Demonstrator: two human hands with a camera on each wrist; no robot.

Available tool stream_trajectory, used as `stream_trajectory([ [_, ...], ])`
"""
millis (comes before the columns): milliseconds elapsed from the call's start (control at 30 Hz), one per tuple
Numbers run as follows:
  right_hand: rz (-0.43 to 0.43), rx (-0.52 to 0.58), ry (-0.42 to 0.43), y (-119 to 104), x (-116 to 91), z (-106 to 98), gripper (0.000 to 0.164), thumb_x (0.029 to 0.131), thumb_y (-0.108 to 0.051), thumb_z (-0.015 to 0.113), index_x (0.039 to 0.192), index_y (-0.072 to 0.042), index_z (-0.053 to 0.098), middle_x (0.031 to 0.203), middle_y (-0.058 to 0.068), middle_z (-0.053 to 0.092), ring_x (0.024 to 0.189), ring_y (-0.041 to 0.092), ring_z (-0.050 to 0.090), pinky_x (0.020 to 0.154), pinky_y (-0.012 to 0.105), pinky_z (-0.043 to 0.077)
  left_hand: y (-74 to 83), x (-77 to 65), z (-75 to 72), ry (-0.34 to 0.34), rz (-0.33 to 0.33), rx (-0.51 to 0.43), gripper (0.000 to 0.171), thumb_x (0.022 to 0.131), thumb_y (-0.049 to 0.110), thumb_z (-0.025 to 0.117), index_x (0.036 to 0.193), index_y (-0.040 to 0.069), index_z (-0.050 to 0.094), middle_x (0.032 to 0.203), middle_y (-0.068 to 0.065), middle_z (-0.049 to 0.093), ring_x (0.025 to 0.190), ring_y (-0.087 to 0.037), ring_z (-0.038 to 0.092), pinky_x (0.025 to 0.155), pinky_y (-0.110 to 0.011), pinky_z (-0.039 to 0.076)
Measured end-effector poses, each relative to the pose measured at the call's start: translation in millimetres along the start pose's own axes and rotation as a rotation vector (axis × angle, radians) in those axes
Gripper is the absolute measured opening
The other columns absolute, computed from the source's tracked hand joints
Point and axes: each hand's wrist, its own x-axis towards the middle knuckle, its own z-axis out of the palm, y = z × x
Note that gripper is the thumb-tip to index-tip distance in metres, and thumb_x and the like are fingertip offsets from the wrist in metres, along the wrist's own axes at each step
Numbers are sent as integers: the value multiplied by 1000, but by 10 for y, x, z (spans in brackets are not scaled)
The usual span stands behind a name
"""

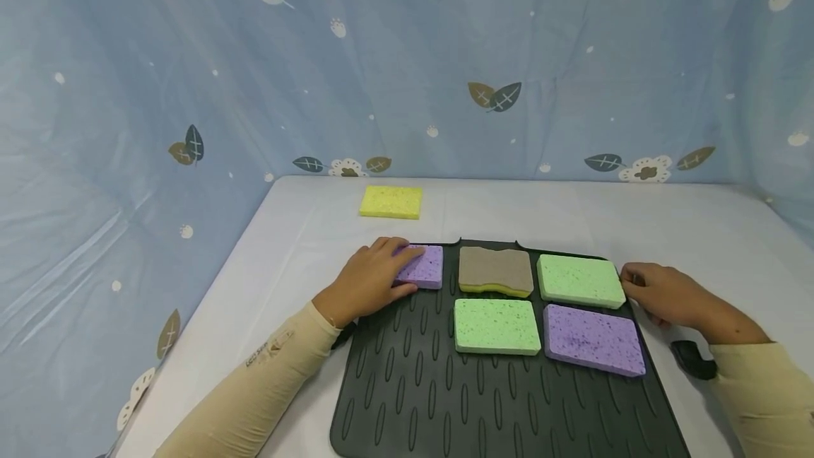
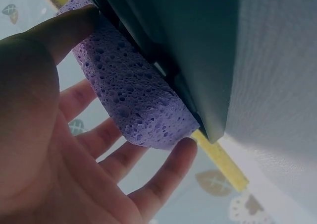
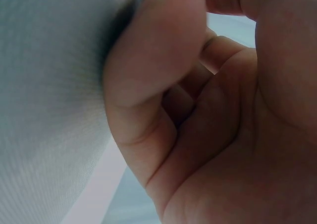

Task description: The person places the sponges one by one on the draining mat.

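Observation:
In the head view my left hand (image 1: 372, 276) holds a purple sponge (image 1: 429, 267) at the far left corner of a dark ridged mat (image 1: 407, 387). The left wrist view has the thumb along one long side of this pitted sponge (image 2: 124, 80) and the other fingers spread along the opposite side and end. My right hand (image 1: 674, 299) rests at the mat's right edge, its fingertips right beside the corner of a light green sponge (image 1: 580, 280). Its fingers (image 3: 148, 70) are loosely curled low against the white tabletop in the right wrist view, with nothing seen in them.
Also on the mat lie a grey-topped yellow sponge (image 1: 496, 268), a second green sponge (image 1: 496, 326) and another purple sponge (image 1: 594, 340). A yellow sponge (image 1: 391, 202) lies on the white table (image 1: 305, 232) behind the mat. A blue patterned curtain (image 1: 407, 55) hangs behind.

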Motion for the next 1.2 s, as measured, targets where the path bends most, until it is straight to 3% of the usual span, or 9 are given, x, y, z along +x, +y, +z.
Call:
stream_trajectory([
  [267, 11, 7, 0, 13, -33, 5, 22, 104, -22, 45, 102, -6, 59, 65, 0, 49, 52, 16, 49, 43, 32, 44, 8, 27, -21, -21, -6, -11, 60, 97, 51, 61, 148, 21, 50, 144, -9, 53, 134, -28, 49, 100, -54, 48],
  [600, 22, 17, -2, 28, -52, 17, 21, 104, -23, 46, 101, -6, 58, 65, 1, 49, 52, 16, 49, 44, 32, 44, -66, 124, -97, 74, -13, 43, 52, 100, 53, 54, 142, 23, 56, 143, -7, 56, 134, -27, 51, 98, -55, 49],
  [867, 5, 20, 15, 21, -69, 11, 22, 105, -23, 45, 97, -7, 59, 66, 0, 48, 50, 16, 49, 43, 32, 45, -286, 323, -204, 94, -12, 92, 47, 101, 45, 56, 141, 22, 57, 138, -7, 58, 130, -29, 54, 97, -55, 50],
  [1200, 3, 20, 13, -26, -31, 13, 21, 104, -24, 47, 97, -8, 59, 68, 1, 49, 52, 16, 50, 43, 32, 44, -641, 533, -220, -13, -128, 44, 48, 101, 41, 57, 144, 18, 54, 143, -10, 55, 132, -32, 51, 96, -58, 50],
])
